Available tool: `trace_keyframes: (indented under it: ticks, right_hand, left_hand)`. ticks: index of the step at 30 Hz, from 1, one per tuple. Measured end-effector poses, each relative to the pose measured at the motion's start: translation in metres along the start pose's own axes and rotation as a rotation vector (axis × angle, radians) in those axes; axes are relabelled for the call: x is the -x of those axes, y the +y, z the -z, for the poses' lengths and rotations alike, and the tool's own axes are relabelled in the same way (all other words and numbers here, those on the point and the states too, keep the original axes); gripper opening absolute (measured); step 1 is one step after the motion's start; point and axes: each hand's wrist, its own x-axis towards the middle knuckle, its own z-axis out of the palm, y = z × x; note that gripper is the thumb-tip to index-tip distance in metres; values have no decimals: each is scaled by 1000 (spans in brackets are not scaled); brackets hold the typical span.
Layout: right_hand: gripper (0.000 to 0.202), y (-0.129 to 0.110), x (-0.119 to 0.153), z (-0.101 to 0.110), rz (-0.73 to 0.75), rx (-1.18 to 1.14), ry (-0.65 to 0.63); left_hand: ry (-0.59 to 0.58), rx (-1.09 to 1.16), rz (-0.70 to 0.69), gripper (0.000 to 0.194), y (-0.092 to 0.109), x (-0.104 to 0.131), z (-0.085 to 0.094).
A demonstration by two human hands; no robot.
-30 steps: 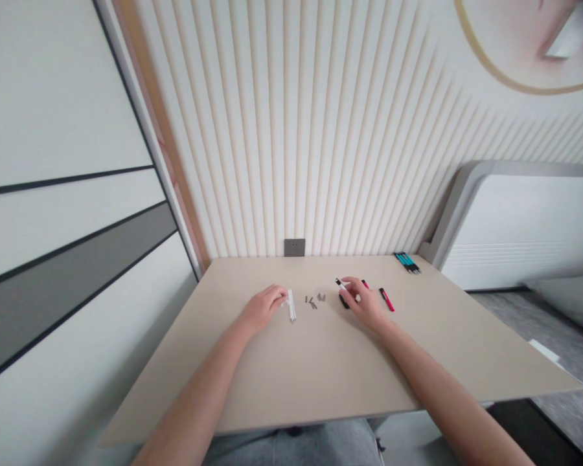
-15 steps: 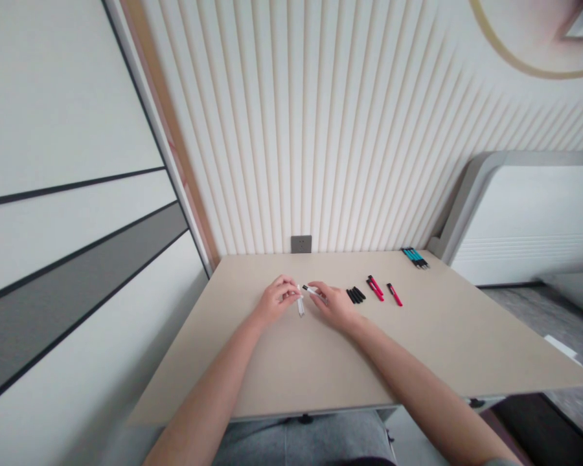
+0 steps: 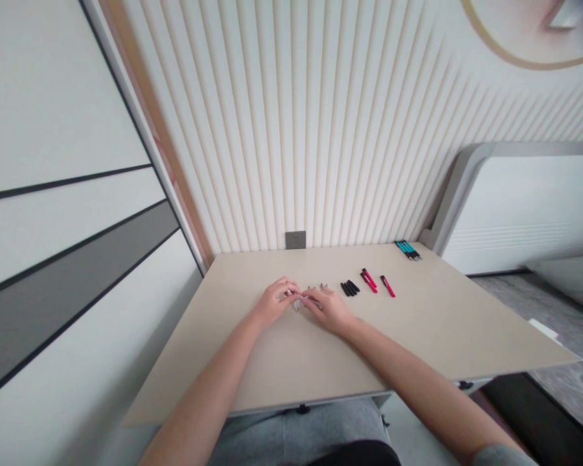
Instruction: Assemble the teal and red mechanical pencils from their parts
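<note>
My left hand (image 3: 274, 301) is closed in a pinch over the table, its fingertips on thin white pen-like sticks (image 3: 297, 305) that point down towards me. My right hand (image 3: 331, 309) meets it from the right, thumb and forefinger pinched on a slim white piece (image 3: 304, 298). The fingertips of both hands nearly touch, so where the pieces join or overlap is hidden. Just past my right knuckles, small grey-dark tips (image 3: 323, 286) stick out, mostly covered by the hand.
Right of my hand lie several short black cylinders (image 3: 350, 288), then red pens with black ends (image 3: 368, 280) and one more red pen (image 3: 387, 286). Several teal-and-black pens (image 3: 407, 250) lie at the table's back right corner. A socket (image 3: 296, 240) is on the ribbed wall behind the table (image 3: 272, 375).
My right hand has moved left with its white, black-ended piece, closing the gap to my left hand. The black end is now out of sight. The view has shifted slightly.
</note>
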Motion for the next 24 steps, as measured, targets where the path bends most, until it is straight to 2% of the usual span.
trace_keyframes:
  ticks: [7, 11, 18, 24]
  right_hand:
    - [24, 5, 0, 5, -36, -119, 34]
    - [24, 5, 0, 4, -76, -170, 29]
    - [26, 11, -1, 10, -195, -216, 134]
    - [29, 20, -2, 15, -257, -336, 136]
  left_hand:
    - [-16, 8, 66, 28, -6, 1, -3]
    - [-53, -103, 61, 22, -7, 1, -4]
    - [87, -181, 31, 21, -7, -1, 4]
    - [128, -223, 58, 24, -12, 1, 5]
